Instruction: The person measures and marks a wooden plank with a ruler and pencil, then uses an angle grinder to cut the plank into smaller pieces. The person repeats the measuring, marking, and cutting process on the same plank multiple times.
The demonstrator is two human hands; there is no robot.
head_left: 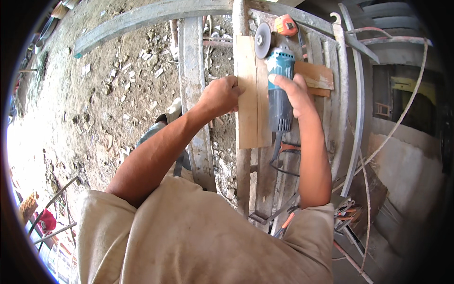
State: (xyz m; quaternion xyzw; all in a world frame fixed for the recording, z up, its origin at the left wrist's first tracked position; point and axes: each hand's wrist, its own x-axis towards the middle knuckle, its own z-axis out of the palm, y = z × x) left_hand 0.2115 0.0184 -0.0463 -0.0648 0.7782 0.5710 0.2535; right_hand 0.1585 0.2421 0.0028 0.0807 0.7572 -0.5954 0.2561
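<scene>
My right hand (295, 92) is wrapped round the body of a teal and black angle grinder (281, 111), thumb across its top. The grinder's grey disc (263, 40) faces left, over the far end of a pale wooden board (248, 118); whether it touches the wood I cannot tell. A line runs lengthwise down the board. With fingers curled, my left hand (221, 97) grips the board's left edge near its middle; its fingertips are partly hidden. The grinder's cord (277, 146) trails toward me from its near end.
An orange and black tape measure (285, 25) lies beyond the grinder. Short brown wood pieces (314, 75) rest to the right on the slatted bench (327, 52). An orange-handled tool (286, 222) lies near my right side. Rubble (151, 59) covers the ground at left; a rope (402, 116) hangs at right.
</scene>
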